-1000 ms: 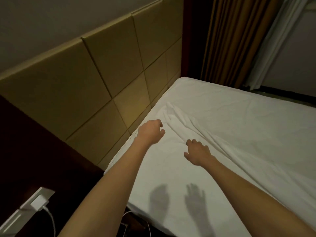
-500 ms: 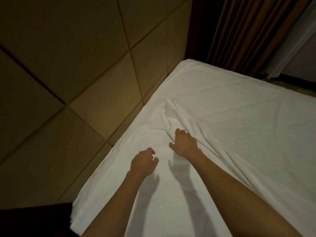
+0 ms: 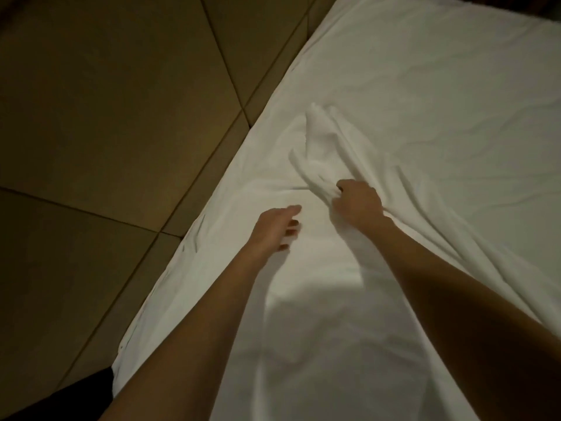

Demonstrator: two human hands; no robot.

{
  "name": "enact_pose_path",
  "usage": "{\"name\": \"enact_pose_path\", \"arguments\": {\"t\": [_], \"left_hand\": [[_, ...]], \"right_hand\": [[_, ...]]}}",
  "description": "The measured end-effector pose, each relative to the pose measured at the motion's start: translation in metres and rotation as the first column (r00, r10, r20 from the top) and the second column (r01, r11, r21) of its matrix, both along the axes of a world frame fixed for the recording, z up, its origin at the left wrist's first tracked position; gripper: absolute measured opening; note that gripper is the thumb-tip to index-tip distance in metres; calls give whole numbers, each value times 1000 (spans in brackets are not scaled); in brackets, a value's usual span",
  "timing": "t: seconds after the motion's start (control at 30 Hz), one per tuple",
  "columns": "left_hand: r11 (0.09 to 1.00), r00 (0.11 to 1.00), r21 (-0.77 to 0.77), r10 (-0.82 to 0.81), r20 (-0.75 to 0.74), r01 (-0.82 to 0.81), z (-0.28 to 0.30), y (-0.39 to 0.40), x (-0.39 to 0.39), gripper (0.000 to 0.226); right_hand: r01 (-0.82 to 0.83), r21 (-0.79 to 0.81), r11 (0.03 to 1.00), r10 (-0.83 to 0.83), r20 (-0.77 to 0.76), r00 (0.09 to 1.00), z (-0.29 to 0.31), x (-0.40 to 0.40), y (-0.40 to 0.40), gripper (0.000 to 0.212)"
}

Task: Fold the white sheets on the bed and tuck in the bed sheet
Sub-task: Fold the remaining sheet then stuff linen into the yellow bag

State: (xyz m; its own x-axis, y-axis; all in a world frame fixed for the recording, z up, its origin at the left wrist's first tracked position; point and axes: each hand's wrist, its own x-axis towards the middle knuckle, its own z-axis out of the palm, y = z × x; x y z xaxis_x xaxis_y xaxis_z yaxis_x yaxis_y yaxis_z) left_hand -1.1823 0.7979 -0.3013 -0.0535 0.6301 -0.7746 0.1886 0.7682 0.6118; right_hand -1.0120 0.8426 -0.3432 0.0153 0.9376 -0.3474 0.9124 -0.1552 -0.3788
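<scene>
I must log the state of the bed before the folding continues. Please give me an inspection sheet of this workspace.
Surface: bed covered by a flat white bed sheet.
Job's things: loose white sheet bunched into a ridge, trailing to the right.
Clutter: nothing seen.
Grips: right hand grips the bunched sheet; left hand open, fingers relaxed, just above or on the bed sheet; contact cannot be told.
Cables: nothing seen.
Surroundings: padded panel headboard along the bed's left edge; dim lighting.
</scene>
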Motion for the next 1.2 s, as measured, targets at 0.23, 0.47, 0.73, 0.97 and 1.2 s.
{"name": "enact_pose_path", "arguments": {"t": [0.23, 0.47, 0.73, 0.97, 1.2], "left_hand": [[931, 805, -187, 366, 468, -314, -4, 24, -3, 57], [954, 937, -71, 298, 180, -290, -16, 16, -2, 38], [988, 842, -51, 152, 518, -147, 18, 46, 16, 34], [866, 811, 45, 447, 377, -498, 20, 82, 15, 43], [918, 961, 359, 233, -151, -166, 21, 73, -14, 29]], "right_hand": [[-347, -237, 908, 176, -534, 827, 30, 1, -44, 14], [-305, -278, 911, 172, -415, 893, 17, 11, -52, 18], [-188, 279, 942, 190, 21, 982, -3, 28, -94, 101], [-239, 411, 880, 226, 79, 971, 4, 13, -99, 77], [201, 389, 899, -209, -22, 978, 31, 82, -57, 30]]}}
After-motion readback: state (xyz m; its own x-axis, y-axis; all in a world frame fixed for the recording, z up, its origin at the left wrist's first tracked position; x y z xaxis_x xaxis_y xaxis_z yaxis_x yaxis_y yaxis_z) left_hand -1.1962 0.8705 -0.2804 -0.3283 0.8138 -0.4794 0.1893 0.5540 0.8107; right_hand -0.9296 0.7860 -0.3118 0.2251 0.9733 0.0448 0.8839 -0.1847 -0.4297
